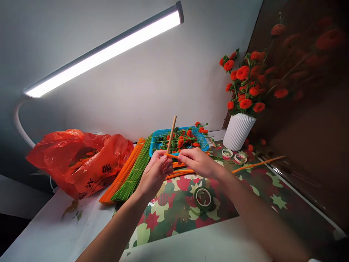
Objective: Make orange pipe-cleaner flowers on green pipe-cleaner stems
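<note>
My left hand [157, 168] is closed round the lower end of a wooden stick [172, 134], which stands nearly upright and leans slightly right. Between the two hands stretches a short length of orange pipe cleaner [172, 156], its left end against the base of the stick. Thumb and fingers of my right hand [195, 161] pinch the other end of that length. Behind the hands, a blue basket [151, 145] holds orange pipe-cleaner flowers [180, 142] with green stems. More orange pipe cleaners [180, 172] lie on the mat just under my hands.
Bundles of orange [124, 171] and green pipe cleaners [133, 174] lie left, beside a red plastic bag [89, 163]. Green tape [203, 198] rests on the patterned mat [174, 222]. Two tape rolls [240, 158] and a white vase [239, 131] with flowers stand right. A lamp [109, 51] hangs above.
</note>
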A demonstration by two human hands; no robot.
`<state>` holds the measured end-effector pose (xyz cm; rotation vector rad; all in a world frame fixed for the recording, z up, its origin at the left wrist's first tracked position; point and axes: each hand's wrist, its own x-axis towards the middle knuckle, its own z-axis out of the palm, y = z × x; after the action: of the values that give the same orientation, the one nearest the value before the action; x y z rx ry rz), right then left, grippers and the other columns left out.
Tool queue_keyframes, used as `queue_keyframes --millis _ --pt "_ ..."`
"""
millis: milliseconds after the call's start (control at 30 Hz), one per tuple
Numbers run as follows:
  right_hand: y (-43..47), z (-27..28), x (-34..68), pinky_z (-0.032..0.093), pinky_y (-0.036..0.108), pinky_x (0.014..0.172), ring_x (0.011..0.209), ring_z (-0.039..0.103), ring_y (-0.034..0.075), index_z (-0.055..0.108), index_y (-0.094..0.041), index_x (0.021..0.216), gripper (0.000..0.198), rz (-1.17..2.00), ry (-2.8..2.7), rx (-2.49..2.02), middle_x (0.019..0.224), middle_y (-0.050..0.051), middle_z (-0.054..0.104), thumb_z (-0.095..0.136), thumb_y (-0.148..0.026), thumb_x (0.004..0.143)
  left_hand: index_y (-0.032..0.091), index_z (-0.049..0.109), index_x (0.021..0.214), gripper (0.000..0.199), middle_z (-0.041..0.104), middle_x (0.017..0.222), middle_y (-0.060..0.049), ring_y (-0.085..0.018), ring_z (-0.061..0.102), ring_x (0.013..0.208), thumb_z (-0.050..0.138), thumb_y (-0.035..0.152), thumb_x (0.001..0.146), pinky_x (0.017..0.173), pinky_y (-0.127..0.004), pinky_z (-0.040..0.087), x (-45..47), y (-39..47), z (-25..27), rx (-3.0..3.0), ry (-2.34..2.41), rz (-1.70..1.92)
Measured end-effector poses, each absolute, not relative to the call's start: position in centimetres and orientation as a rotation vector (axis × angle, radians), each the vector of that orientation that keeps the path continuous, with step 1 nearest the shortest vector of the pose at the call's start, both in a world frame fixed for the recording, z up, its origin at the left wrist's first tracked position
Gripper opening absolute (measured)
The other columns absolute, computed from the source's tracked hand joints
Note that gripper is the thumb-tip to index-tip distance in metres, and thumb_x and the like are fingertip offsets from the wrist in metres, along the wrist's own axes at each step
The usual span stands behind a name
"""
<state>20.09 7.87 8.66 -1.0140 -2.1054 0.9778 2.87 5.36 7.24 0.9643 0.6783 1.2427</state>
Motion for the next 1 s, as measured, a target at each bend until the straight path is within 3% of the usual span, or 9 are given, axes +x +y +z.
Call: queue_keyframes --millis 300,433,567,667,733,833,900,1000 --pt "8.0 8.7 20.3 0.028 0.022 0.051 0.055 0.036 0.010 0.057 -0.016 0.075 0.032 1.095 -2.151 -0.984 0.059 -0.005 0.038 0.043 -0.038 0.093 0.017 0.050 0.085 0.023 0.039 0.058 0.008 -0.005 0.033 0.050 0.065 0.034 0.083 0.050 -0.018 0.028 2.7 5.6 6.7 1.038 0.690 1.268" --pt "8.3 8.4 20.5 0.032 0.022 0.050 0.052 0.040 0.010 0.057 -0.016 0.078 0.040 1.346 -2.075 -0.899 0.057 -0.005 0.041 0.040 -0.050 0.092 0.018 0.049 0.081 0.023 0.035 0.056 0.009 -0.005 0.030 0.048 0.066 0.033 0.082 0.049 -0.017 0.026 2.5 5.8 6.8 1.032 0.719 1.292" --pt "9.5 8.2 21.5 0.034 0.024 0.050 0.046 0.042 0.010 0.058 -0.015 0.060 0.043 0.972 -1.873 -1.186 0.045 -0.005 0.038 0.050 -0.048 0.086 0.019 0.048 0.081 0.022 0.033 0.057 0.009 -0.006 0.029 0.048 0.065 0.033 0.081 0.048 -0.017 0.025 2.4 6.0 6.7 1.061 0.739 1.300" --pt "10.3 8.2 22.7 0.040 0.025 0.056 0.053 0.052 0.012 0.067 -0.014 0.079 0.020 0.826 -1.801 -1.225 0.053 -0.004 0.052 0.067 -0.034 0.074 0.019 0.047 0.080 0.023 0.033 0.057 0.009 -0.006 0.028 0.047 0.064 0.034 0.082 0.047 -0.018 0.023 2.4 6.1 6.5 1.114 0.766 1.287" --pt "10.4 8.3 23.0 0.047 0.027 0.065 0.067 0.060 0.015 0.064 -0.016 0.101 0.035 0.933 -1.795 -1.122 0.074 0.001 0.065 0.073 -0.029 0.069 0.019 0.048 0.081 0.022 0.034 0.057 0.009 -0.006 0.027 0.048 0.063 0.035 0.083 0.047 -0.018 0.023 2.4 6.0 6.3 1.163 0.773 1.296" --pt "9.6 8.5 22.3 0.049 0.029 0.076 0.084 0.062 0.016 0.061 -0.018 0.106 0.036 1.243 -1.860 -0.930 0.096 0.005 0.066 0.070 -0.036 0.076 0.020 0.049 0.083 0.021 0.036 0.059 0.008 -0.007 0.030 0.049 0.062 0.036 0.084 0.049 -0.019 0.025 2.4 5.8 6.3 1.242 0.790 1.331" --pt "8.9 8.5 21.4 0.049 0.028 0.074 0.081 0.061 0.014 0.060 -0.017 0.101 0.031 1.576 -1.933 -0.732 0.089 0.004 0.064 0.062 -0.042 0.083 0.020 0.049 0.084 0.020 0.041 0.062 0.007 -0.008 0.036 0.052 0.061 0.036 0.085 0.052 -0.020 0.031 2.4 5.6 6.4 1.282 0.827 1.340" --pt "8.4 8.4 20.5 0.041 0.022 0.056 0.055 0.048 0.008 0.056 -0.015 0.083 0.038 1.788 -1.925 -0.626 0.061 -0.004 0.049 0.053 -0.053 0.087 0.021 0.050 0.083 0.020 0.043 0.064 0.006 -0.009 0.037 0.054 0.062 0.036 0.084 0.054 -0.022 0.033 2.2 5.5 6.6 1.307 0.835 1.345"
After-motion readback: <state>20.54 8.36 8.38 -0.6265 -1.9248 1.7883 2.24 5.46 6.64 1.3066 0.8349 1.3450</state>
